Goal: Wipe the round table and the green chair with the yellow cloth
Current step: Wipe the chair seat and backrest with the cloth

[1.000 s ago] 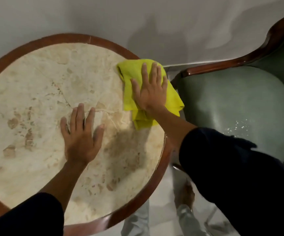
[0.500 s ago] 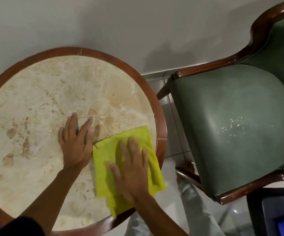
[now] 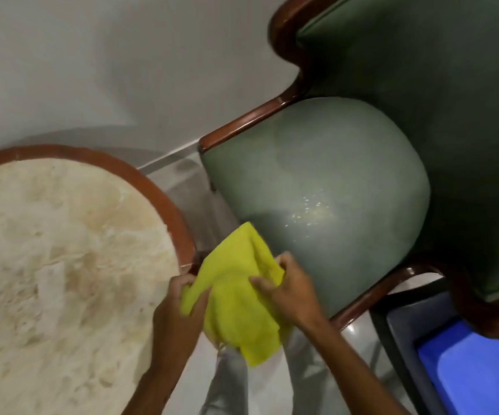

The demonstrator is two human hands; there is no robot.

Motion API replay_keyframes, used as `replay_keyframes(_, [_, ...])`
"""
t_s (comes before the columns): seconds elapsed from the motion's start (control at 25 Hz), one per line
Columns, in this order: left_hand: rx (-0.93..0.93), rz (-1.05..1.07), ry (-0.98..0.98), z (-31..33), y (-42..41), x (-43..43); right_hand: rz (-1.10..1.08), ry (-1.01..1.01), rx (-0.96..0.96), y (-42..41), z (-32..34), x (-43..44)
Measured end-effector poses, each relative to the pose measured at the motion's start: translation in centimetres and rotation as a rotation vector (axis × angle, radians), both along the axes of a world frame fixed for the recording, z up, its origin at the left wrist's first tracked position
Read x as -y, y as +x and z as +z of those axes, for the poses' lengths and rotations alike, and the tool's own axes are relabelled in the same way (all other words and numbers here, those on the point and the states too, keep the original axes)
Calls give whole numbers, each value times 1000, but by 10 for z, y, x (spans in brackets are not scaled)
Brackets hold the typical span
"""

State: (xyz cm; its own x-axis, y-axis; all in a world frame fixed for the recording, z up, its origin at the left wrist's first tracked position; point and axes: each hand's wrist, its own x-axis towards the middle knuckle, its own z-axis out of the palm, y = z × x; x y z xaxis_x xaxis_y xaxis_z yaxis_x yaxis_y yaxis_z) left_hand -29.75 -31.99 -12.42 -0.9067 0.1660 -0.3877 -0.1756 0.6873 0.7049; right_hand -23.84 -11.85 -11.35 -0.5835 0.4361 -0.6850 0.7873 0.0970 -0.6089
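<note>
Now both hands off the round bench [image 3: 164, 193]: yellow cloth [image 3: 236, 298] held up in the air btwn bench edge & green chair [image 3: 332, 187] seat. Left hand [image 3: 179, 310] pinching cloth's left edge, right hand [image 3: 287, 289] gripping its right side. Cloth hangs bunched, touching neither surface.

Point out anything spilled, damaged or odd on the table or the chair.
Pale specks lie scattered on the green chair seat, near its middle, like crumbs or droplets; too small to tell which. The round table shows only brownish marbling. Both hands hold the yellow cloth between them.
</note>
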Motion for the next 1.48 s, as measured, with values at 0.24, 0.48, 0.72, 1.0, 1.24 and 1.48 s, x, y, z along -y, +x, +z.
replay_keyframes(0.24, [-271,-329,-99,-15,-53,-140,419,1012,7,0,-20,-91])
replay_keyframes(0.48, [-427,-650,-384,-66,-140,-170,861,926,-258,-56,-97,-119])
replay_keyframes(0.72, [-453,-784,-408,-95,-162,-189,197,1023,86,-97,-107,-274])
replay_keyframes(1.0, [-465,-807,-380,-97,-165,-184,-523,921,427,-11,-100,-150])
replay_keyframes(1.24, [-328,-772,-261,-87,-170,-185,271,909,134,-17,-95,11])
replay_keyframes(1.48, [-91,-965,-220,-42,-148,-168,-250,585,252,6,-43,-62])
